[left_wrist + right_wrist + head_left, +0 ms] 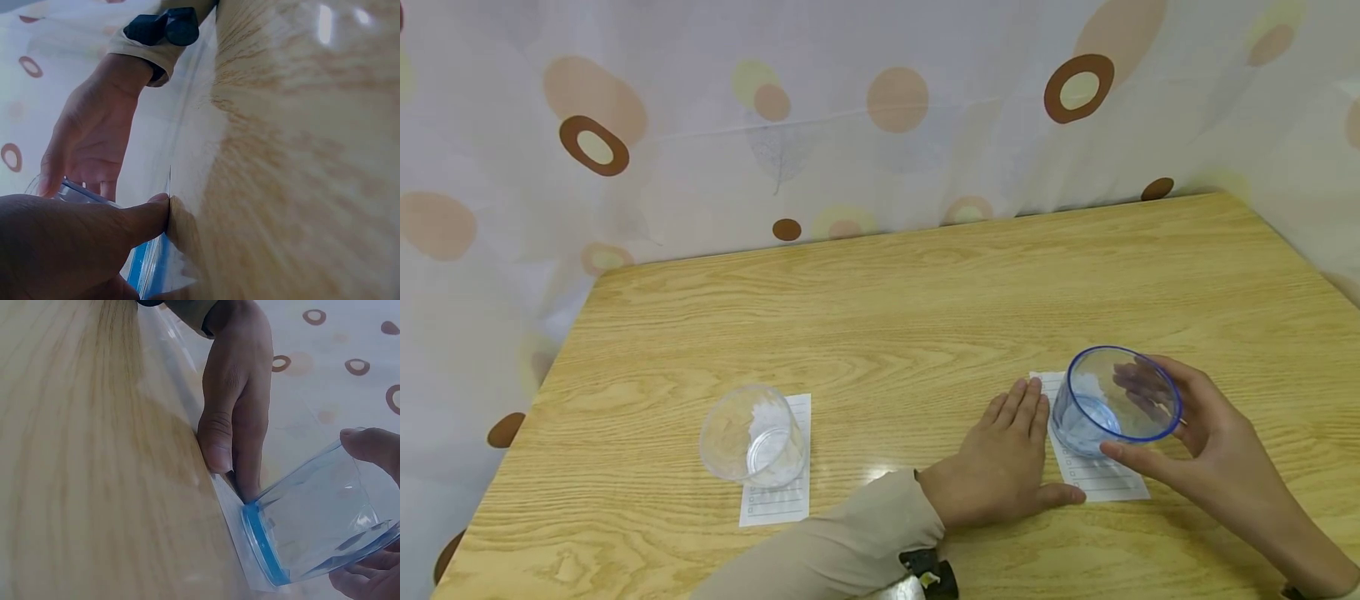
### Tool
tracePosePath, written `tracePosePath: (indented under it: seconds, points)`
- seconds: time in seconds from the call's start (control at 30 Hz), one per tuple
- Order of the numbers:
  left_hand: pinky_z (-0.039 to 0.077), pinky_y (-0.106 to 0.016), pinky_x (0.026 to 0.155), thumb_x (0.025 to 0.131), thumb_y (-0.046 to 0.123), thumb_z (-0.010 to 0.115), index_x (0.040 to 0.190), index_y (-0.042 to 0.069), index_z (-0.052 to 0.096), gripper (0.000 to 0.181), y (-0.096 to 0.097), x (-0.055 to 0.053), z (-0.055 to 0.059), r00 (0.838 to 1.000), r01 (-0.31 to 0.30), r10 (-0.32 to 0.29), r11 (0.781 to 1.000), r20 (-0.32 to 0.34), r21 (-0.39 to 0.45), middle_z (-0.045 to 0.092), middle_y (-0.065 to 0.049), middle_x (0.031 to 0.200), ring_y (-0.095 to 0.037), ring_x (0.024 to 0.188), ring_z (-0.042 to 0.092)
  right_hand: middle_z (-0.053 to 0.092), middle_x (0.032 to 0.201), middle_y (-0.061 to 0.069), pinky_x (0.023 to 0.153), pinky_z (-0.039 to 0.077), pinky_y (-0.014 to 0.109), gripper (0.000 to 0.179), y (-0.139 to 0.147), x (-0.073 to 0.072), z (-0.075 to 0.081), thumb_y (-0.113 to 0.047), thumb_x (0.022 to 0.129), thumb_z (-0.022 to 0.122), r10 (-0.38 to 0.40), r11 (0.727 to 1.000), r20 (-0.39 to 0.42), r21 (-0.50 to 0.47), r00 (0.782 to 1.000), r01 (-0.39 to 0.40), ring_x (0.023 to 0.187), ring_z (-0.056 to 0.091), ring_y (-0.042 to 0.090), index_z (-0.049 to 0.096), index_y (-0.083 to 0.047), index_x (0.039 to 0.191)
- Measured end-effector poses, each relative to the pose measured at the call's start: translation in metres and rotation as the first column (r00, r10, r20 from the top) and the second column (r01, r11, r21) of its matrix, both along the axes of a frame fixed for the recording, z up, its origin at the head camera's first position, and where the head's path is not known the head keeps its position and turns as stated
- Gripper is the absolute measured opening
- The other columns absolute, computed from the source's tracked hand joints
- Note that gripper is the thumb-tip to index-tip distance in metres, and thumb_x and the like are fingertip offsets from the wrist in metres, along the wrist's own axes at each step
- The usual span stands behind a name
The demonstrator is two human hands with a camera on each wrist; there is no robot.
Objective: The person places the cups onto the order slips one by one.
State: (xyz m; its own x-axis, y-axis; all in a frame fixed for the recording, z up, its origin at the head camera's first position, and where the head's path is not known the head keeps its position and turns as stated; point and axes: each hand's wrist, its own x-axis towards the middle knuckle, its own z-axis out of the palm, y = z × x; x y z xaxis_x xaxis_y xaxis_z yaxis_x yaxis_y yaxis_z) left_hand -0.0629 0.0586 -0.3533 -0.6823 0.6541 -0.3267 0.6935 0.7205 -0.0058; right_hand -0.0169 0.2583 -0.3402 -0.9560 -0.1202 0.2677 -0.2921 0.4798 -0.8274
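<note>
A clear glass with a blue rim (pixel 1071 429) stands upright on or just over a lined paper slip (pixel 1108 483), right of the middle. My right hand (pixel 1221 442) grips it from the right, thumb on the near side and fingers behind. In the right wrist view the bluish base of the glass (pixel 262 540) is close to the paper. My left hand (pixel 1000 462) lies flat, palm down, at the slip's left side. Its fingers point away and its thumb touches the slip's near edge. Whether the base touches the paper, I cannot tell.
To the left, a clear colourless cup (pixel 778 462) stands on another lined paper slip (pixel 775 508). Both rest on a wood-grain table (pixel 880 333). A white curtain (pixel 835 167) with brown and peach ovals hangs behind the table and at its sides.
</note>
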Motion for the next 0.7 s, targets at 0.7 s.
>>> tracePosePath:
  seconds: [0.7]
  points:
    - [0.006, -0.029, 0.118, 0.088, 0.077, 0.022, 0.155, 0.01, 0.008, 0.096, 0.0004, -0.0005, 0.001, 1.0, 0.009, -0.009, 1.0, -0.006, -0.019, -0.001, -0.007, 0.162, -0.021, 0.147, -0.006, 0.048, 0.139, 0.003, 0.094, 0.036, 0.006, 0.094, -0.0014, -0.0006, -0.0032, 0.015, 0.07, 0.078, -0.005, 1.0, 0.002, 0.006, 1.0, 0.005, 0.126, 0.045, 0.0, 0.031, -0.007, 0.148]
